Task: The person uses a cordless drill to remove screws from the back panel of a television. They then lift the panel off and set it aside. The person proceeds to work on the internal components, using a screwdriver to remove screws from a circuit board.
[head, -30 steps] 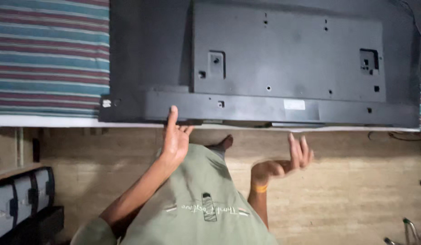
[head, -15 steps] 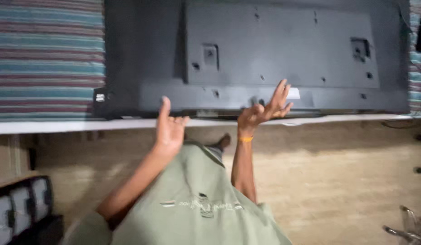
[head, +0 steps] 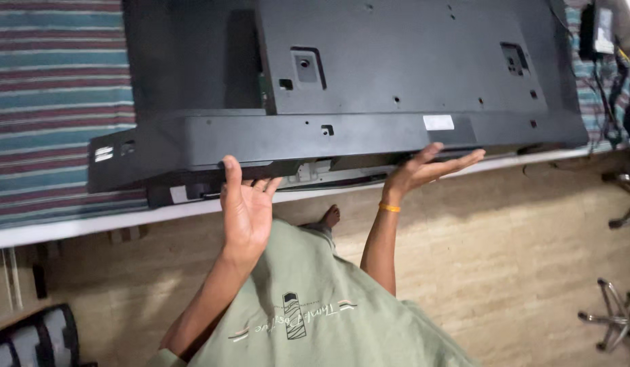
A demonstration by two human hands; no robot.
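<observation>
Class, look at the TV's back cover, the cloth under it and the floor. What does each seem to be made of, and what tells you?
Back cover: probably moulded plastic, matt dark grey, with recessed ports and screw holes.
Cloth: looks like woven fabric, matt, with teal, maroon and white stripes.
Floor: likely stone or ceramic tile, beige and streaked, with a slight sheen. The picture cannot settle which.

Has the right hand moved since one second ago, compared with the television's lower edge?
Yes. The right hand went up from the open space below, and now touches the television at its lower edge.
</observation>
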